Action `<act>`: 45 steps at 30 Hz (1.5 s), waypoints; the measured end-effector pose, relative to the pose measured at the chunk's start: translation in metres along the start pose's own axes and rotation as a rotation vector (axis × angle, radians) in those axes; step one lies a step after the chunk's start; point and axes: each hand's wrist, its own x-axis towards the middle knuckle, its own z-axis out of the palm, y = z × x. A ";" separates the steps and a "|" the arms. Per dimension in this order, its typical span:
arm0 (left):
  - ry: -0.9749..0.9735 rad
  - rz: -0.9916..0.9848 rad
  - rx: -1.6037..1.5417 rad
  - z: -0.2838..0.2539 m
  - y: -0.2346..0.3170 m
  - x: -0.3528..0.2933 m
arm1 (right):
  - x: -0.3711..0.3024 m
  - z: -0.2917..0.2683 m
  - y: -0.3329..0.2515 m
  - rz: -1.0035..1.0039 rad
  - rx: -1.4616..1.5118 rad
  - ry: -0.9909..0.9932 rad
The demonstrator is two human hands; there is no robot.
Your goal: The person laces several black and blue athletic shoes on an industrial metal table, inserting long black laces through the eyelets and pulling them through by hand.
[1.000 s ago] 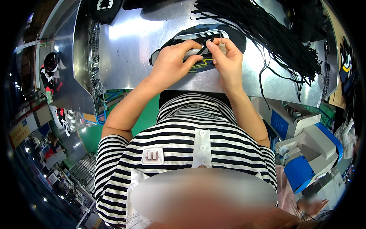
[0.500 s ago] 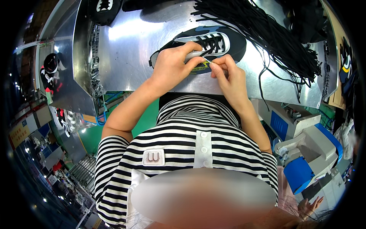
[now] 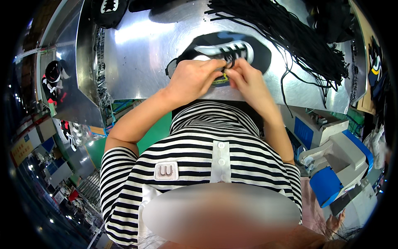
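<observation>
A black shoe upper with blue patches and a white-edged lacing opening lies on the metal table. Black shoelace crosses the opening in several rows. My left hand is closed at the near edge of the opening, its thumb and forefinger gripping the upper beside the lace. Close against it, my right hand pinches the shoelace near the eyelets, though the fingers hide the lace end. Yellow-green trim on the upper shows just below the fingertips.
A thick bundle of black laces spreads over the table's right side, with loose strands toward the near edge. Another dark upper lies at the far left. Beyond the table at right stands a grey and blue machine.
My right hand has moved left and up, meeting the left fingertips. The white lace tip seen between my hands is now hidden. The upper has shifted slightly right.
</observation>
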 end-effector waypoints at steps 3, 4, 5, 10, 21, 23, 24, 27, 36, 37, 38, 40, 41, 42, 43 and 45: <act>-0.020 -0.077 -0.051 0.001 -0.001 -0.001 | -0.017 -0.039 0.004 0.061 -0.096 -0.003; -0.068 -0.106 -0.102 0.000 -0.001 0.000 | -0.016 -0.048 -0.005 0.072 -0.136 0.080; -0.115 -0.135 -0.152 0.000 0.000 0.001 | -0.006 -0.042 -0.003 -0.081 0.040 0.187; -0.235 -0.128 -0.218 -0.012 0.006 0.013 | 0.039 -0.014 0.028 -0.259 0.276 0.435; -0.228 -0.214 -0.128 -0.027 0.005 0.007 | 0.038 -0.009 0.031 -0.268 0.220 0.307; -0.123 -0.376 -0.269 -0.020 0.008 0.012 | 0.039 -0.014 0.029 -0.338 0.095 0.220; -0.085 -0.387 -0.280 -0.015 0.009 0.015 | 0.039 -0.015 0.026 -0.320 0.048 0.198; 0.026 -0.371 -0.244 0.001 0.002 0.017 | 0.040 -0.015 0.022 -0.292 -0.065 0.152; 0.230 -0.393 -0.175 0.019 -0.005 0.018 | 0.041 -0.012 0.017 -0.199 -0.038 0.169; 0.227 -0.401 -0.181 0.019 -0.005 0.019 | 0.041 -0.011 0.019 -0.181 -0.011 0.180; 0.224 -0.409 -0.187 0.018 -0.004 0.021 | 0.040 -0.011 0.021 -0.162 0.016 0.190; 0.223 -0.424 -0.200 0.017 -0.002 0.022 | 0.037 -0.012 0.022 -0.142 0.081 0.198; 0.221 -0.430 -0.206 0.016 -0.001 0.021 | 0.035 -0.012 0.021 -0.139 0.122 0.200; 0.219 -0.434 -0.213 0.015 0.000 0.021 | 0.032 -0.013 0.020 -0.136 0.162 0.203; 0.229 -0.434 -0.234 0.017 -0.002 0.020 | 0.031 -0.015 0.020 -0.143 0.184 0.190; 0.247 -0.433 -0.274 0.020 -0.008 0.018 | 0.029 -0.017 0.023 -0.156 0.231 0.167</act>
